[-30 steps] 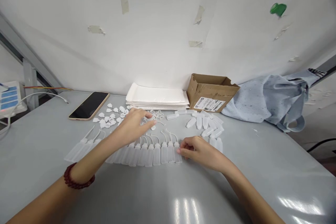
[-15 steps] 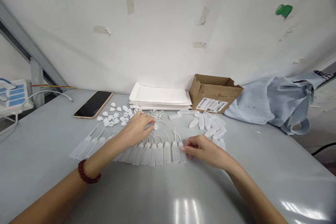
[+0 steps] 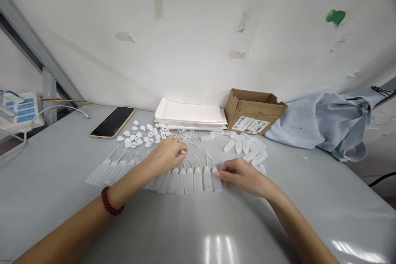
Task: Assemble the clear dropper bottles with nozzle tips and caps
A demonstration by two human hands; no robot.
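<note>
My left hand [image 3: 168, 153] reaches over a row of small translucent squeeze bottles [image 3: 198, 179], whose thin bent nozzles point away from me. A white cap [image 3: 183, 152] shows at its fingertips, with the fingers closed about it. My right hand [image 3: 247, 176] rests at the row's right end, fingers curled, thumb and finger at the edge of the last bottle [image 3: 217, 180]. Behind the left hand lie many loose white caps [image 3: 136, 137] and a small heap of thin white nozzle pieces [image 3: 185, 135]. My left forearm hides part of the row.
Loose bottles without nozzles [image 3: 246, 146] lie to the right rear. At the wall stand a stack of white padded envelopes [image 3: 190, 114] and an open cardboard box [image 3: 256, 111]. A phone [image 3: 113, 122] lies left, a power strip [image 3: 23, 109] beyond it; blue-grey cloth [image 3: 312, 121] hangs right.
My left hand has closed over the white cap that lay by its fingertips. My right hand stays at the last bottle. The whole view has shifted slightly.
</note>
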